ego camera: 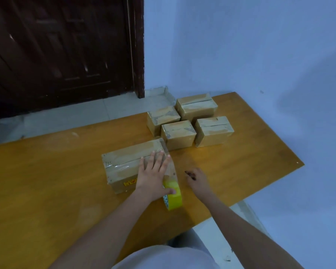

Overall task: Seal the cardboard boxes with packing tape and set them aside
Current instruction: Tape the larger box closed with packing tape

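Head view, single frame. The box being sealed (132, 162) lies on the wooden table (47, 191), near its front-centre. A strip of clear tape (170, 167) is seen running from the box's right end down to the yellow tape roll (173, 195), which stands on edge on the table just beside the box's near right corner.

The left hand (153, 173) is laid flat on the right end of the box top, fingers straight and spread, pressing the tape down; its thumb rests on the roll. The right hand (197, 179) is on the table to the right of the roll, fingers curled around a small dark object (189, 174), too small to be identified; a cutter is presumed.

Four smaller boxes (190, 121) are grouped at the far side of the table, touching or nearly so, apparently taped already.

Risks, as judged from this state:
- The strip between box and roll is unsupported. If the roll is tipped or rolled, the strip may be twisted and stuck to itself.
- If the strip is cut while slack, a ragged edge or a loose tail may be left at the box end.
- If left-hand pressure is released before the cut, the tape may be lifted off the seam, and wrinkles trapped.
- The left fingers lie close to the strip; contact with the cutting tool is possible.
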A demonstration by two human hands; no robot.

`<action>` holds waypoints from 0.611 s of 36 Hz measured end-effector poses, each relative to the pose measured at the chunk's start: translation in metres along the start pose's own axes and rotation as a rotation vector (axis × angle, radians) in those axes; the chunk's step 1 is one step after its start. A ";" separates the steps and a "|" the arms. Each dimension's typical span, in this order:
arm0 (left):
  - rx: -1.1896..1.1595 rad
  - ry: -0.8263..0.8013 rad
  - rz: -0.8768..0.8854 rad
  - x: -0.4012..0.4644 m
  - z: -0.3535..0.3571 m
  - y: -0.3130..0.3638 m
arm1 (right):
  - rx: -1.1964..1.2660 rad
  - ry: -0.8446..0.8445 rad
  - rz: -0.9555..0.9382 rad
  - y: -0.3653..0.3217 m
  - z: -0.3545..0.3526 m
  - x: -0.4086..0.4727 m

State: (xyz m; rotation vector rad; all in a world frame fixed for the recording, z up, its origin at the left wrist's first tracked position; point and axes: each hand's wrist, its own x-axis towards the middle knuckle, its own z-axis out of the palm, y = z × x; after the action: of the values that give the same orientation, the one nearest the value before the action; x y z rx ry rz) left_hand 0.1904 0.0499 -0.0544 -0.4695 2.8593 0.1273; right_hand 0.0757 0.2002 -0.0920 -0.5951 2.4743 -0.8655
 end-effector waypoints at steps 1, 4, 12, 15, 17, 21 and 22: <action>-0.002 0.001 0.000 0.000 0.000 0.000 | 0.115 -0.064 0.007 -0.008 0.001 -0.002; -0.003 0.010 0.000 0.000 0.000 0.001 | 0.412 -0.269 0.034 -0.023 0.005 -0.013; -0.061 0.018 0.024 0.002 0.004 -0.004 | 0.662 -0.299 0.034 -0.027 0.017 -0.024; -0.209 0.086 -0.001 0.004 0.003 -0.006 | 0.657 -0.279 0.024 -0.024 0.019 -0.027; -0.247 0.128 -0.030 0.006 0.002 -0.004 | 0.642 -0.236 0.008 -0.022 0.020 -0.027; -0.195 0.149 -0.087 0.007 0.005 0.000 | 0.570 -0.194 -0.015 -0.021 0.027 -0.029; -0.190 0.153 -0.095 0.008 0.006 0.000 | 0.562 -0.188 -0.011 -0.021 0.029 -0.029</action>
State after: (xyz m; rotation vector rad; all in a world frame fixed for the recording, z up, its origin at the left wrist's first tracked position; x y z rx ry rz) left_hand 0.1843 0.0484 -0.0621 -0.6791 2.9807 0.3639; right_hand 0.1191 0.1874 -0.0909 -0.4600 1.9342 -1.3678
